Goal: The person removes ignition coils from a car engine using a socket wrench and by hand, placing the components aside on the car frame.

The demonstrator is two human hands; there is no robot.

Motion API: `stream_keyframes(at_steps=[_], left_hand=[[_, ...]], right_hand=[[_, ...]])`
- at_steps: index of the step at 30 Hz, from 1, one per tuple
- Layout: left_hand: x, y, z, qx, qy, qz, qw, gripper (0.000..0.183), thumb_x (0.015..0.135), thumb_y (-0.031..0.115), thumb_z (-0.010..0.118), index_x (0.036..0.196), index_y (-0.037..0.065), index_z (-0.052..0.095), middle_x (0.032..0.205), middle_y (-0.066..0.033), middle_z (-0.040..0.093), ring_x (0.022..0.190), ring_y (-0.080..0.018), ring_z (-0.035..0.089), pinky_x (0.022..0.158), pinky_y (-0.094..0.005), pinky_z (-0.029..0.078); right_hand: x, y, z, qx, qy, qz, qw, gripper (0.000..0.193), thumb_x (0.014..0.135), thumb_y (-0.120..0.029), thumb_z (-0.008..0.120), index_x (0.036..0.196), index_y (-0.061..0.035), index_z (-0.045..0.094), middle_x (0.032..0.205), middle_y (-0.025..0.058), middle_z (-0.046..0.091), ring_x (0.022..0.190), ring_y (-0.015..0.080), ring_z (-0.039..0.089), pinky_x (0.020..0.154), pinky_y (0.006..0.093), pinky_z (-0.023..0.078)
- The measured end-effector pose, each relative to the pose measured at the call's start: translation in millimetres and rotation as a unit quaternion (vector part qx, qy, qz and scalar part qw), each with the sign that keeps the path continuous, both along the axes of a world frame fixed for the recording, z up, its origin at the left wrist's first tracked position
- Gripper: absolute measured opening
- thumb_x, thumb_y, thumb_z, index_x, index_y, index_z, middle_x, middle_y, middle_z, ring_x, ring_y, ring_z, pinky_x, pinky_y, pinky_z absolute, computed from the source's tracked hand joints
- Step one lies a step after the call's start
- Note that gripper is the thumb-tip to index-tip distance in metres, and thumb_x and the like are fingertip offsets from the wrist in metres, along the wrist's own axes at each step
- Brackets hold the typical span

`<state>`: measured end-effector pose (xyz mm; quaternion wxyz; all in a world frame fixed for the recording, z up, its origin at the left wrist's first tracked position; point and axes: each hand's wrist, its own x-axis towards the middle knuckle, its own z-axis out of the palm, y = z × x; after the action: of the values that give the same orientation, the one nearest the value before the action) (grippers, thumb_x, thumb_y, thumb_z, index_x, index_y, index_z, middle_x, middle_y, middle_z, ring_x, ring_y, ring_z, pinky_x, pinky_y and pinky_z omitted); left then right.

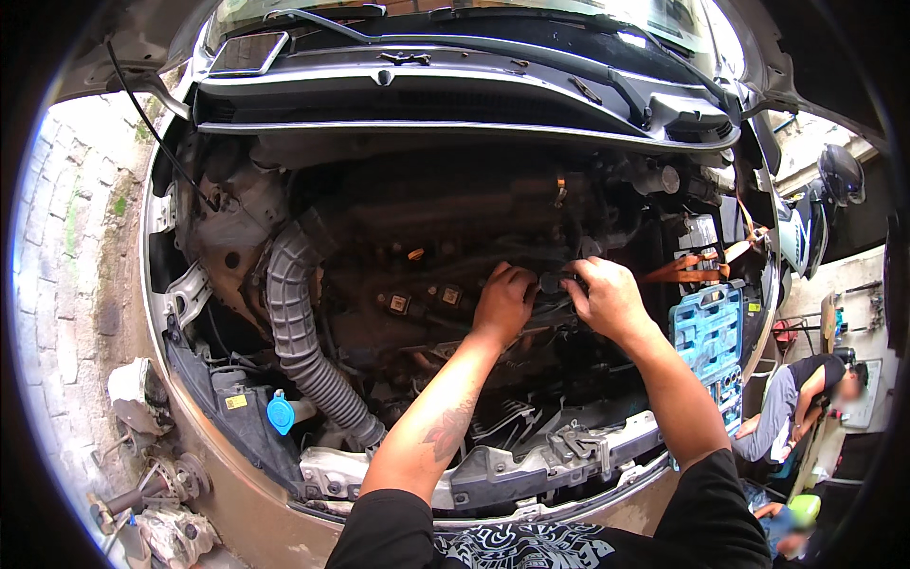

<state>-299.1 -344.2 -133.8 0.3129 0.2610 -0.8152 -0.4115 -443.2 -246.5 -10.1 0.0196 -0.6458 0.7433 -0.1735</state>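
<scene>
Brick paving (71,256) and a scooter (806,228)

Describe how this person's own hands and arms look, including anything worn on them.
The left hand and right hand are bare, with no gloves, watch or bracelet in sight. The left forearm bears a tattoo. The short sleeves are black, like the shirt, which has a pale print.

Toolbox (704,327) right of right hand (605,294)
</scene>
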Motion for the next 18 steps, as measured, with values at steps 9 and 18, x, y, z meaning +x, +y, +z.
stream_keyframes(at_steps=[9, 18], left_hand=[[0.0, -2.9, -1.6, -0.022, 0.022, 0.015, 0.999, 0.024, 0.08, 0.01, 0.075, 0.102, 0.003, 0.069, 0.102, -0.0128, 0.07, 0.102, -0.0339, 0.062, 0.087, -0.0449, 0.053], [-4.5, -1.2, -5.0, -0.029, 0.035, 0.032, 0.998, 0.03, 0.079, 0.015, 0.079, 0.106, 0.006, 0.07, 0.098, -0.0122, 0.072, 0.096, -0.0344, 0.065, 0.083, -0.0432, 0.055]], right_hand=[[-10.6, 5.9, -13.4, -0.043, -0.06, -0.079, 0.994, 0.015, 0.084, -0.014, 0.071, 0.089, -0.0007, 0.066, 0.085, 0.0194, 0.068, 0.081, 0.0407, 0.067, 0.072, 0.0454, 0.053], [51.3, 130.0, -42.8, -0.083, -0.15, -0.161, 0.972, 0.009, 0.089, -0.004, 0.064, 0.097, -0.0009, 0.065, 0.086, 0.017, 0.066, 0.079, 0.0362, 0.066, 0.072, 0.0407, 0.052]])
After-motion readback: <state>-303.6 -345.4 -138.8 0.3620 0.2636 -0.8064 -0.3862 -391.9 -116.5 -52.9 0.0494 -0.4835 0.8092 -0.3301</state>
